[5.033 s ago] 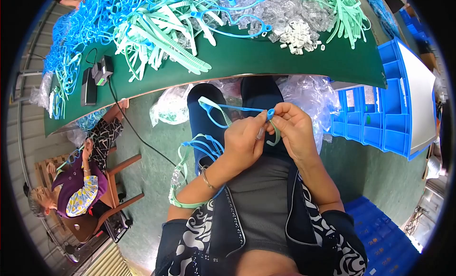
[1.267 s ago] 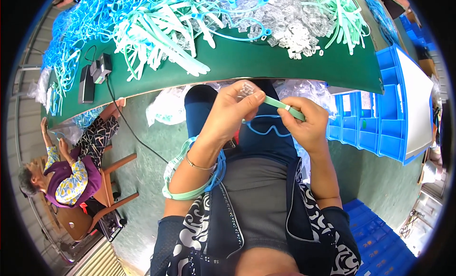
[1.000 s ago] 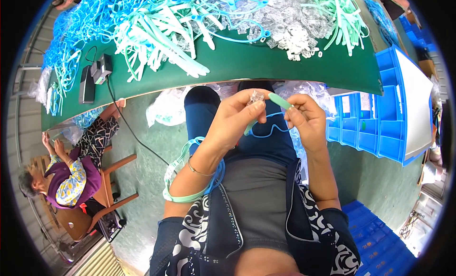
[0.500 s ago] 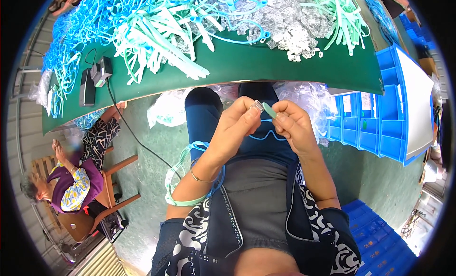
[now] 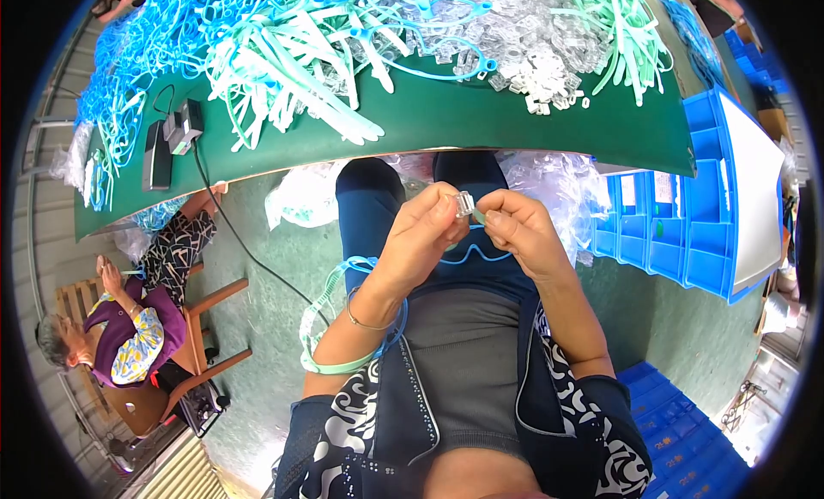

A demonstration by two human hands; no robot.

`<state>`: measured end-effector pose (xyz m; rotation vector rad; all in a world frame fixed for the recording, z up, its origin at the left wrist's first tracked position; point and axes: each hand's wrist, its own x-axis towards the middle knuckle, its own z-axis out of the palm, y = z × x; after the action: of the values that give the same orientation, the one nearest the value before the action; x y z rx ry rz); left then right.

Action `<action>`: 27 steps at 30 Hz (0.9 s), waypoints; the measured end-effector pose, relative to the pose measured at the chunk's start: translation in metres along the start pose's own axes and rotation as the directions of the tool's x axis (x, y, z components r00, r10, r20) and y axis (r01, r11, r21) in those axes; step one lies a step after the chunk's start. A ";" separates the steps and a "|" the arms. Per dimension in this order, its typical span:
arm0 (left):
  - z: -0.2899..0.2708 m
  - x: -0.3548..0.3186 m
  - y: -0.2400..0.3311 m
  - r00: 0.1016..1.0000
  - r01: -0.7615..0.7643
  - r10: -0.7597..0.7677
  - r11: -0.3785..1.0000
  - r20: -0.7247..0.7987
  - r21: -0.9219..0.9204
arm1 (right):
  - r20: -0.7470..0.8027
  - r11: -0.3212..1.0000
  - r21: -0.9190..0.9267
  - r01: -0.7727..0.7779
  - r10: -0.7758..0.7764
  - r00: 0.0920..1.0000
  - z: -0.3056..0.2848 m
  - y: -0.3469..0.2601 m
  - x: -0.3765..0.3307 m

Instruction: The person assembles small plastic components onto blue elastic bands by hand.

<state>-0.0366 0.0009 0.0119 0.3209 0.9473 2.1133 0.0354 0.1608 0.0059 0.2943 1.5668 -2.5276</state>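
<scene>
Both hands are closer together than they were about a second ago, and less of the green strap (image 5: 480,216) shows now. At the middle of the frame, the left hand (image 5: 421,229) pinches a small clear buckle (image 5: 464,205) in its fingertips. Just to the right of it, the right hand (image 5: 524,233) pinches the end of the green strap. That end is right by the buckle, but I cannot tell if it goes into it. A blue goggle frame (image 5: 475,255) hangs just under the hands.

So this one looks only part done. I do not see any strap sticking out past the buckle. On the left forearm, left of the middle, hang looped goggles (image 5: 337,368) with green straps and blue frames. They look put together, but I cannot count them.

Lots seems left. On the green surface (image 5: 412,113), a big heap of blue frames (image 5: 163,36) fills the upper left. Green straps (image 5: 292,87) lie beside it, clear pieces (image 5: 558,36) and little white bits (image 5: 542,80) sit right of the top middle, and more straps lie at the upper right.
</scene>
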 end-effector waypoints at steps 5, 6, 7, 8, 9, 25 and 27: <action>-0.003 -0.001 -0.002 0.999 0.019 -0.017 0.998 0.029 -0.058 | 0.005 1.000 0.024 -0.003 0.003 1.000 0.000 0.001 0.000; -0.003 -0.002 -0.002 0.999 0.018 -0.016 0.998 0.030 -0.058 | 0.001 1.000 -0.009 -0.008 0.008 1.000 0.001 0.000 -0.001; -0.003 -0.002 -0.003 0.999 0.021 -0.018 0.996 0.039 -0.091 | -0.002 0.999 -0.041 -0.013 0.013 1.000 0.002 0.000 -0.002; -0.002 -0.002 -0.003 0.999 0.026 -0.020 0.992 0.050 -0.124 | -0.003 0.999 -0.042 -0.012 0.012 1.000 0.003 0.000 -0.001; -0.002 -0.002 -0.002 0.998 0.026 -0.020 0.992 0.051 -0.124 | -0.020 0.998 -0.068 -0.003 0.002 1.000 0.004 0.001 0.000; -0.001 -0.011 0.003 0.999 0.026 -0.005 0.826 -0.039 0.564 | 0.071 0.563 -0.696 0.445 -0.563 0.823 0.014 -0.009 -0.009; -0.004 -0.010 0.007 1.000 -0.009 0.018 0.741 -0.007 0.671 | 0.059 0.558 -0.688 0.463 -0.593 0.803 0.012 -0.006 -0.008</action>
<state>-0.0359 -0.0113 0.0155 0.6750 1.7125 1.7049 0.0411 0.1529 0.0185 -0.0818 2.8891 -2.0435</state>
